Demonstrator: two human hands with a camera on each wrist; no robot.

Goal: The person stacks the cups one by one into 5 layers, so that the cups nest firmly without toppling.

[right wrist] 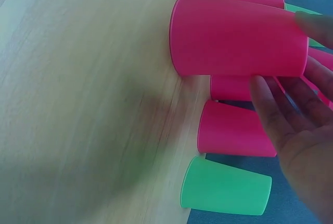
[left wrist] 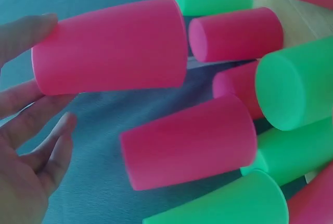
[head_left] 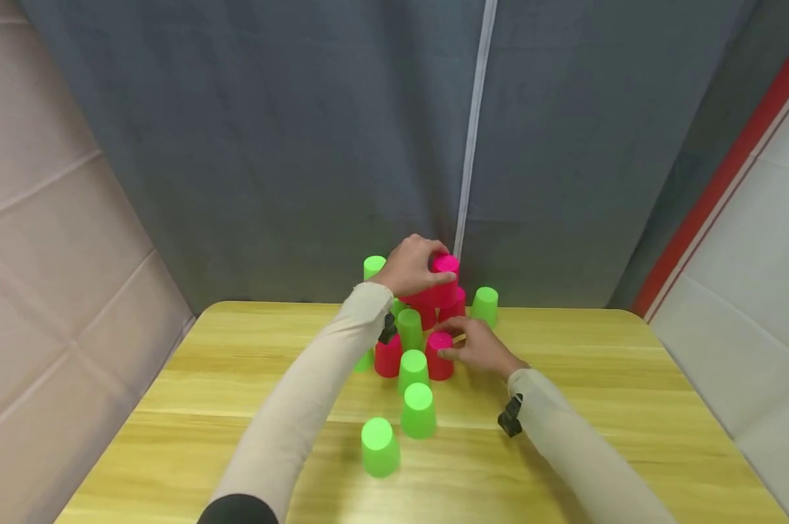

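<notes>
Up top, the left hand (head_left: 407, 266) is pinching the top pink cup (head_left: 444, 279) of the stack; the right hand (head_left: 480, 348) is seemingly fingering a lower pink cup (head_left: 439, 356) on the bench (head_left: 565, 407). They are looking light, thin, slippery; holding the sidewalls suits.

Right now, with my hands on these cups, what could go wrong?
The left hand grips the top pink cup, which sits on other stacked cups; a nudge might topple the pile. The right hand touches a lower pink cup, so shifting it could unsettle the cups around it. The left sleeve hangs close over the green cups in front and may knock them.
</notes>
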